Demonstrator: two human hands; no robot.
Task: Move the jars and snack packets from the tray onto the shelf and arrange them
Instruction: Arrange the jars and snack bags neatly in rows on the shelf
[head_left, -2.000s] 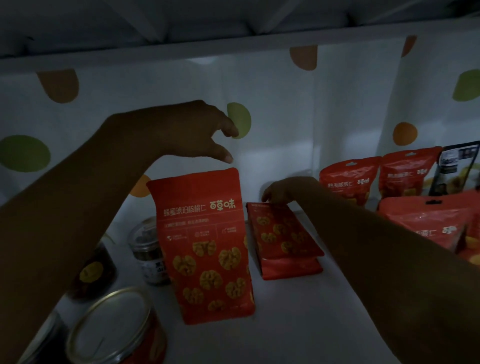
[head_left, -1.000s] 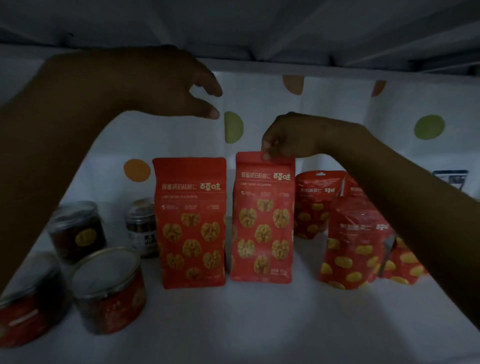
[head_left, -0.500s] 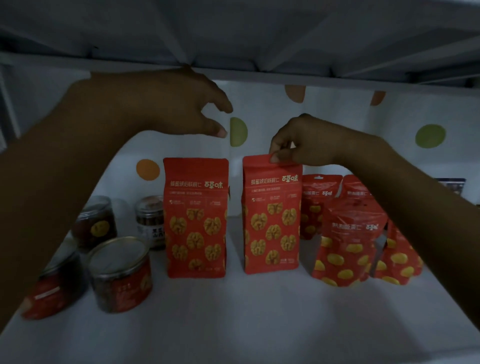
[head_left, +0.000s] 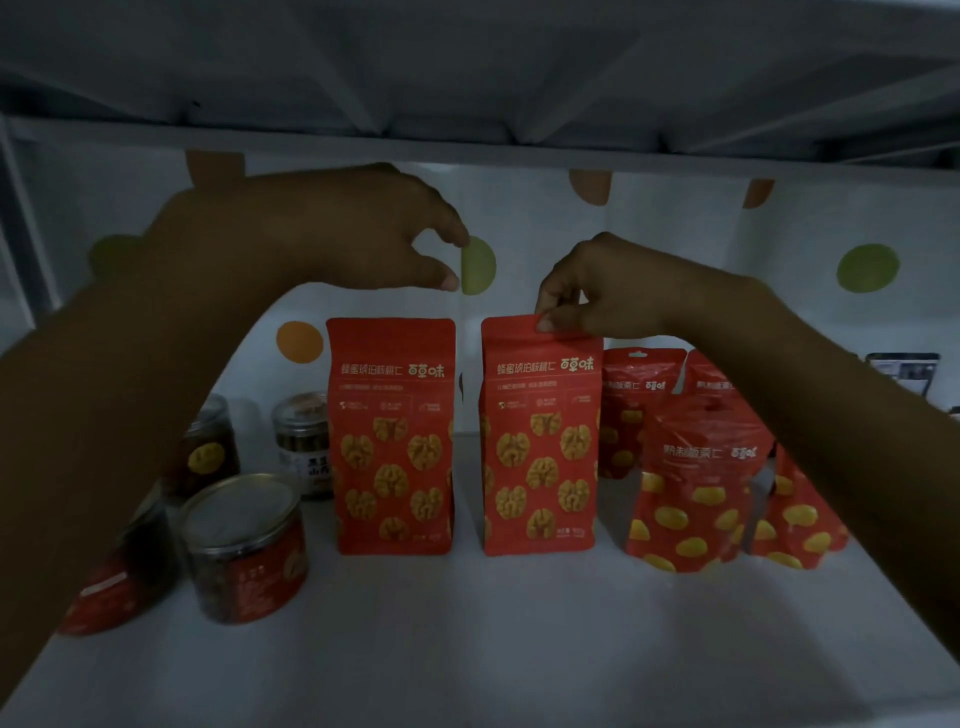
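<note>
Now stood upright on the shelf (head_left: 467, 649), the once-flat walnut packet (head_left: 540, 441) is pinched at its top by the right hand (head_left: 597, 291); the left hand (head_left: 337, 234) is held empty, fingers parted, alongside.

glossy red packets (head_left: 390, 436), metal-lidded jar (head_left: 244, 545).

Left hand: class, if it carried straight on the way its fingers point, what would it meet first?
Probably the right hand, pinching the top of the right walnut packet; the left hand points rightward above the left walnut packet. Depth is unclear.
</note>
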